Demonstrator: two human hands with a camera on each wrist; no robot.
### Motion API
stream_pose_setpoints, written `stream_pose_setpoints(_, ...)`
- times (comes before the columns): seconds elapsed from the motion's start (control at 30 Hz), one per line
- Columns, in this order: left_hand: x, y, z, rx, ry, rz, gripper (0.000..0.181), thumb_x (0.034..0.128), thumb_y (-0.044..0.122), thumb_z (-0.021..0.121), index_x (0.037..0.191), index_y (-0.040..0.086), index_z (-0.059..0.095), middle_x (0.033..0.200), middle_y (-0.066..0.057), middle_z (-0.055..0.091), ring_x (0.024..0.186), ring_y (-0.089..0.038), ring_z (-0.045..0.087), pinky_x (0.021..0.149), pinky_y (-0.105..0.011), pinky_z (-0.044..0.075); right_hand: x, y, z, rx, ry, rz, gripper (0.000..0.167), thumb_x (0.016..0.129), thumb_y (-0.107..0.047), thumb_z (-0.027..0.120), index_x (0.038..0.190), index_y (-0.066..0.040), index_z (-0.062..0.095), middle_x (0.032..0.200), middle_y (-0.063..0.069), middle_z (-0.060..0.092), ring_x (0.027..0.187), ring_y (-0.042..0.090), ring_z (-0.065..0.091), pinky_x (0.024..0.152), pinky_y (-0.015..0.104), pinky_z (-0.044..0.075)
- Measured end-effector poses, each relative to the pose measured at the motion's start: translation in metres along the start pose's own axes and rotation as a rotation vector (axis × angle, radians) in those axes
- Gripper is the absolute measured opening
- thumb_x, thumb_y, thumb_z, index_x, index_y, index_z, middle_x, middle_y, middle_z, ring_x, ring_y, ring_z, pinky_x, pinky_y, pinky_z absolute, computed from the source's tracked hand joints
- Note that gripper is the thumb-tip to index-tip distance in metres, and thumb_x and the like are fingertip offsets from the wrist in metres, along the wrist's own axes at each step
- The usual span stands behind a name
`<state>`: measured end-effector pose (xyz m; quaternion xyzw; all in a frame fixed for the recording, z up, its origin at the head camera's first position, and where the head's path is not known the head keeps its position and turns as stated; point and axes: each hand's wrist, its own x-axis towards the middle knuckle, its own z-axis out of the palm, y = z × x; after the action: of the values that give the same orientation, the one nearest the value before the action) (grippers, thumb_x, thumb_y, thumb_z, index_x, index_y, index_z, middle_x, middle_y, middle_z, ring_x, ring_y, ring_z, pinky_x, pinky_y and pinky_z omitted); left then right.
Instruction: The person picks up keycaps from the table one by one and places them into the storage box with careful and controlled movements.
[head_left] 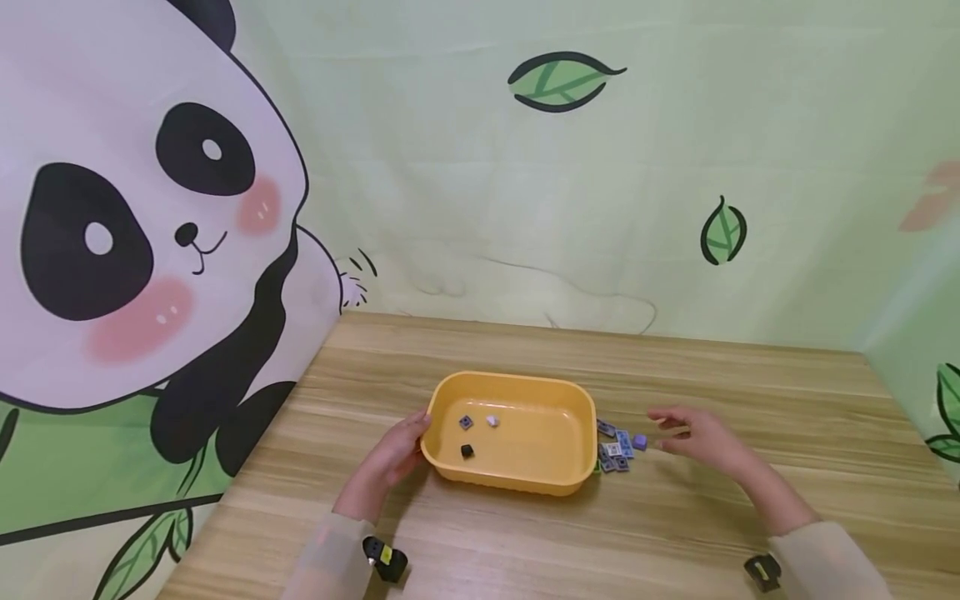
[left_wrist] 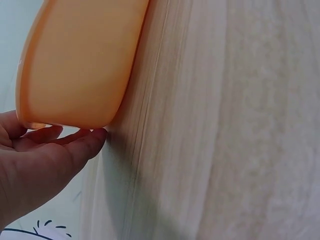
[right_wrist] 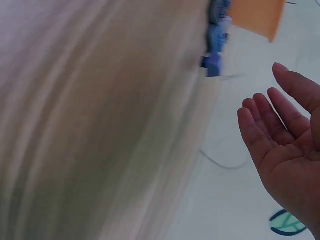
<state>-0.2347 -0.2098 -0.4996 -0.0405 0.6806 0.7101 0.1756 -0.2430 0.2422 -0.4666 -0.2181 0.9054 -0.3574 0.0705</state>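
A yellow plastic basin (head_left: 517,479) stands on the wooden table. My left hand (head_left: 393,450) grips its left end, and in the left wrist view the fingers (left_wrist: 90,142) meet the basin wall (left_wrist: 80,65). Inside lie a black cube (head_left: 467,451), a small grey square piece (head_left: 466,422) and a small white piece (head_left: 492,421). My right hand (head_left: 701,433) hovers right of a purple block (head_left: 640,442), apart from it, fingers spread and holding nothing. Several small grey and blue pieces (head_left: 624,443) lie against the basin's right side, partly hidden by it.
The wooden table (head_left: 675,533) reaches back to a green cloth wall printed with a panda (head_left: 217,250) and leaves. Black wrist cameras (head_left: 386,560) sit by both sleeves.
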Motion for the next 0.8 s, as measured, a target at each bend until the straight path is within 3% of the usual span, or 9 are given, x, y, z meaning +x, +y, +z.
stream_pose_setpoints(0.4, 0.001, -0.003, -0.001, -0.016, 0.003, 0.001, 0.055, 0.1116, 0.013, 0.021, 0.16, -0.009, 0.008, 0.168, -0.032, 0.013, 0.156, -0.046, 0.019, 0.129, -0.057, 0.02, 0.012, 0.016, 0.016, -0.013, -0.061, 0.035, 0.048, 0.085, -0.002, 0.076, 0.125, 0.018, 0.06, 0.122, 0.037, 0.065, 0.102, 0.044, 0.068, 0.091, 0.055, 0.059)
stream_pose_setpoints(0.6, -0.001, -0.003, 0.0, -0.01, -0.007, 0.006, 0.056, 0.1124, 0.016, 0.023, 0.16, -0.009, 0.009, 0.168, -0.031, 0.013, 0.156, -0.046, 0.018, 0.129, -0.057, 0.019, 0.021, 0.018, 0.022, -0.061, -0.079, 0.081, 0.048, 0.082, -0.004, 0.078, 0.124, 0.016, 0.062, 0.116, 0.031, 0.07, 0.097, 0.034, 0.069, 0.088, 0.049, 0.061)
stream_pose_setpoints(0.8, -0.001, -0.002, 0.0, -0.007, -0.014, 0.011, 0.055, 0.1125, 0.017, 0.02, 0.16, -0.01, 0.009, 0.167, -0.033, 0.015, 0.156, -0.046, 0.019, 0.13, -0.056, 0.018, 0.027, 0.017, 0.024, -0.097, -0.08, 0.04, 0.04, 0.08, -0.003, 0.079, 0.114, 0.015, 0.067, 0.095, 0.018, 0.073, 0.084, 0.019, 0.065, 0.075, 0.032, 0.057)
